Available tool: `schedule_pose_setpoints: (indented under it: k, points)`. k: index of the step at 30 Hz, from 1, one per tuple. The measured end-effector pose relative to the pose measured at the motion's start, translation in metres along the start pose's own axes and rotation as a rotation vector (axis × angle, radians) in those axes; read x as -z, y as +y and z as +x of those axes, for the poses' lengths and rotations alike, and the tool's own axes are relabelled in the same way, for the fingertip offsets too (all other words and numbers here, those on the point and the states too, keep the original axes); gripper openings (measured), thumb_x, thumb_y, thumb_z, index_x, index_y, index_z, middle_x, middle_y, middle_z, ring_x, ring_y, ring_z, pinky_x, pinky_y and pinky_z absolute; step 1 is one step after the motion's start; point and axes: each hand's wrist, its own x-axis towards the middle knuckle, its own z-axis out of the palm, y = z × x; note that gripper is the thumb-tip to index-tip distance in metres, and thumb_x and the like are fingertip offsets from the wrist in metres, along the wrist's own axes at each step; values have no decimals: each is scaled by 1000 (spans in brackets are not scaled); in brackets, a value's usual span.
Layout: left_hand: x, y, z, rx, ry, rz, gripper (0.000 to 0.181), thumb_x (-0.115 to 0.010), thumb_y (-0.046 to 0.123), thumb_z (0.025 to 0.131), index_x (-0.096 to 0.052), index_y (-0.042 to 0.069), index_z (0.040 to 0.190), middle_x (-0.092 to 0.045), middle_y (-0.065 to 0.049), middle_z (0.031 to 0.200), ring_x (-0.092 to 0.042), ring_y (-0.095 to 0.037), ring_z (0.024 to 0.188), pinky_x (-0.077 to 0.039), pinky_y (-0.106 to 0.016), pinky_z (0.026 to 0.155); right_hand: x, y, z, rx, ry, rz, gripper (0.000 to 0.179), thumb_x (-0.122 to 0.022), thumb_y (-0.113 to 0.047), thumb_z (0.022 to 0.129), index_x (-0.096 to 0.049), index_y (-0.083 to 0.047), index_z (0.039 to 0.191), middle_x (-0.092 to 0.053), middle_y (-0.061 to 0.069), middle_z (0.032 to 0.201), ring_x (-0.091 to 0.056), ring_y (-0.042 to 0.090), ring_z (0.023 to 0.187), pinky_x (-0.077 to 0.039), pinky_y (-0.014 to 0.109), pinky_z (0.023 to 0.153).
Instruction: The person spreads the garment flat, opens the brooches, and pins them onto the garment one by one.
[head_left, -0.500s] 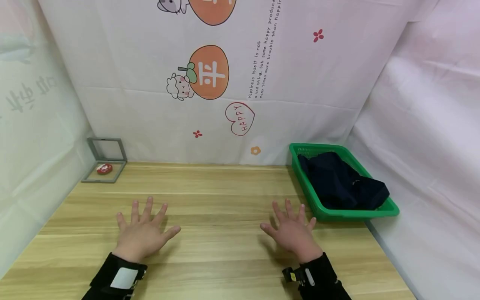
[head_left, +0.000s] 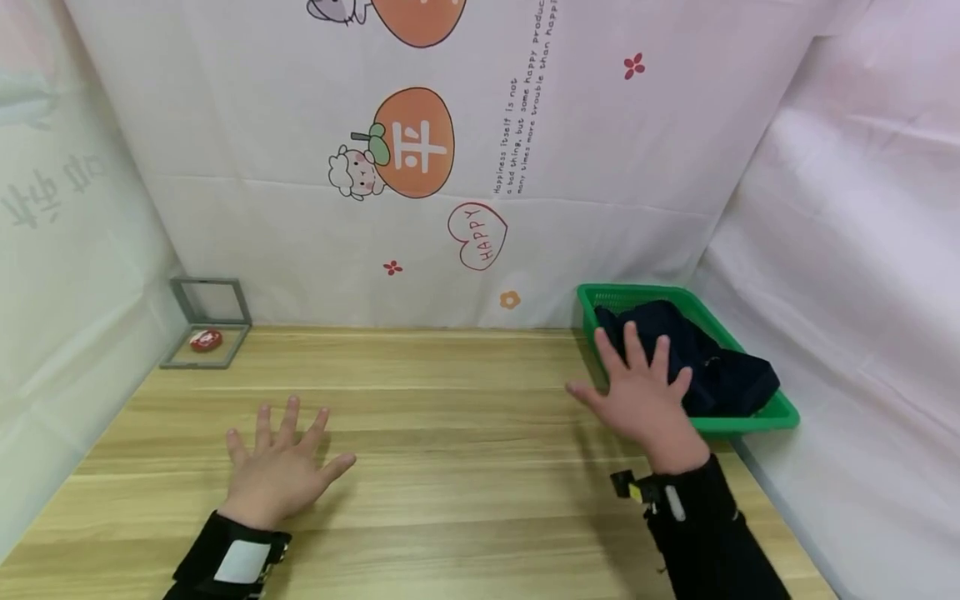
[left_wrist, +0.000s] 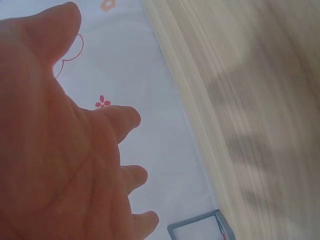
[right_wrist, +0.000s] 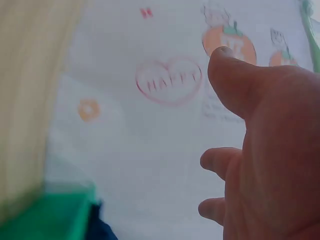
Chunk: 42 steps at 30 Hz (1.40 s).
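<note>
My left hand (head_left: 277,479) is spread over the left part of the wooden table, fingers straight and holding nothing. On the right, my right hand (head_left: 643,400) hovers with spread fingers in front of the green basket (head_left: 750,427), its fingertips overlapping the basket in the head view. Inside that basket lies a bunched dark navy cloth (head_left: 723,379); its exact kind is hard to tell. In the right wrist view the basket's corner (right_wrist: 55,215) shows blurred at lower left, below the hand (right_wrist: 280,150). The palm of the left hand (left_wrist: 55,145) fills the left wrist view.
At the table's far left corner stands an opened grey-framed clear case (head_left: 202,364) with a small red-and-white round piece (head_left: 206,340) in it. A white printed cloth (head_left: 262,225) hangs behind the wooden table (head_left: 450,483), and plain white cloth walls (head_left: 862,292) flank it.
My right hand has moved forward and to the right, from the table to in front of the green basket. My left hand has stayed nearly where it was.
</note>
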Motion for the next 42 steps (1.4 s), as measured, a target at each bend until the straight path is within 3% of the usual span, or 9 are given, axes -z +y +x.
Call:
schedule_pose_setpoints:
  k: [7,13,17,20,23,26,32,42]
  points:
    - [1,-2,0,17,5,-7,102,-30,84,88,-37,7,154,-6,-33,158,10,-62,138,24,-76,92,45,49,39,-50,28,12,103,-34,-82,88,3,-19,161,26,27,156,34,60,128,15,86,84]
    - [3,-2,0,23,5,-1,102,-30,84,88,-37,7,154,-6,-33,158,10,-62,138,23,-77,92,67,89,66,-93,5,4,110,-39,-83,86,6,-16,160,25,33,153,31,67,125,11,89,79]
    - [4,-4,0,22,6,6,102,-29,84,88,-36,8,155,-6,-34,158,10,-62,138,21,-78,92,75,112,82,-118,-40,15,112,-43,-83,85,7,-16,160,23,37,152,26,72,123,7,90,78]
    - [4,-5,1,21,10,14,102,-29,84,87,-37,7,154,-7,-34,158,9,-63,138,20,-79,92,76,127,94,-141,-121,80,114,-45,-82,85,14,-17,158,29,36,150,28,72,121,5,91,77]
    - [3,-5,0,18,12,15,102,-30,84,87,-38,7,154,-9,-34,157,7,-64,137,19,-79,92,72,141,106,-158,-226,187,114,-46,-79,87,23,-19,154,37,34,147,31,67,123,2,88,85]
    - [4,-4,-1,16,12,8,102,-31,83,88,-39,6,153,-10,-35,157,5,-65,137,17,-80,93,61,154,119,-180,-333,272,116,-47,-78,88,27,-16,151,37,35,146,27,62,129,1,81,96]
    - [4,-3,-2,15,12,1,99,-34,81,89,-40,5,152,-13,-36,156,3,-65,137,17,-80,93,28,177,142,-223,-527,302,125,-49,-79,86,27,-4,150,24,37,151,17,58,136,-2,73,105]
    - [-2,-2,-5,6,-4,-2,88,-48,71,93,-42,5,151,-14,-36,156,0,-66,136,13,-83,92,-11,185,151,-241,-590,312,127,-59,-69,88,27,2,148,24,35,151,18,58,137,-4,69,109]
